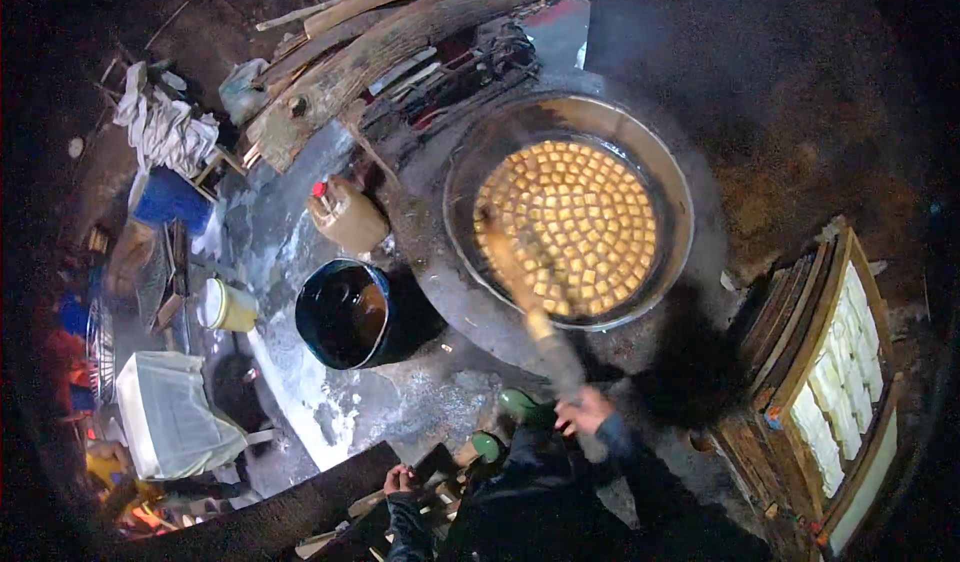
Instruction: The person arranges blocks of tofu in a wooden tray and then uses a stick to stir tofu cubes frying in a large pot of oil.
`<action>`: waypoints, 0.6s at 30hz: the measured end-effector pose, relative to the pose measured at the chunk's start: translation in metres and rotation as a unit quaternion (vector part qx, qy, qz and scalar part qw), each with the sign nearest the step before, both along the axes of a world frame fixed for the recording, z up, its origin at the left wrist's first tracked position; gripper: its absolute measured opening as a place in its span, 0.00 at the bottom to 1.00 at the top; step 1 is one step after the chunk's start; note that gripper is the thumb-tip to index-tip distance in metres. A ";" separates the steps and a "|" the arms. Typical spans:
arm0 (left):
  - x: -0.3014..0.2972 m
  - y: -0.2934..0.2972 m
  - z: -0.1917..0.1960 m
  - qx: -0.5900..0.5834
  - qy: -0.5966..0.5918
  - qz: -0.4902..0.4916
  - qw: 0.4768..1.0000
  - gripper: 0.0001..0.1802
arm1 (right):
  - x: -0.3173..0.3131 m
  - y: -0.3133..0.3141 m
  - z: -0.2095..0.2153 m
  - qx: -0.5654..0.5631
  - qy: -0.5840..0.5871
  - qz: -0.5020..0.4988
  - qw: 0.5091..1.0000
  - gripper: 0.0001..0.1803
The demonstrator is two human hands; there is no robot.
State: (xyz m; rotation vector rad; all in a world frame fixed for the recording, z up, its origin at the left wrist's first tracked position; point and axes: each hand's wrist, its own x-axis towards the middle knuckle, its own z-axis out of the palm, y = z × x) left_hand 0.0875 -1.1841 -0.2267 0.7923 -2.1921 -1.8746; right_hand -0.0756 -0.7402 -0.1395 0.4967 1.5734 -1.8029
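Ladle (520, 277), long-handled and wooden-looking, is the thing in hand: its broad end lies at the near-left edge of the wok (668, 177), over the golden cubes (570, 224) packed in the oil, and its handle runs back and down toward the person. The long axis slants from upper left, at the cubes, to lower right, where the right hand (583, 412) is wrapped round the tail of the handle, fingers curled closed on it. So the working end lies ahead of that hand and a little to its left, up over the rim of the round stove, and the right arm reaches forward, its dark sleeve coming from the lower edge.

The left hand (400, 480) is well apart from the ladle, low and near the body, resting by some split wood at the foot of the stove; it seems loosely curled, though the dim light leaves it unclear whether it grips anything.

Left of the stove stands a dark barrel (345, 312) of liquid, with a tan jug (348, 217) just beyond it. Logs (380, 47) lie stacked behind the wok. On the right, a wooden tray (835, 382) holds pale uncooked blocks.
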 end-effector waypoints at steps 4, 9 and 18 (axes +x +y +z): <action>0.037 0.006 0.006 0.142 -0.057 -0.021 0.988 0.08 | -0.047 0.100 -0.054 0.311 0.137 -0.091 0.936 0.20; 0.102 -0.005 -0.011 0.018 -0.063 0.020 0.998 0.08 | -0.138 0.169 -0.086 0.500 0.126 -0.012 0.856 0.18; 0.104 -0.040 -0.021 0.069 -0.121 0.097 0.985 0.03 | -0.148 0.132 -0.141 0.512 0.075 0.127 0.846 0.15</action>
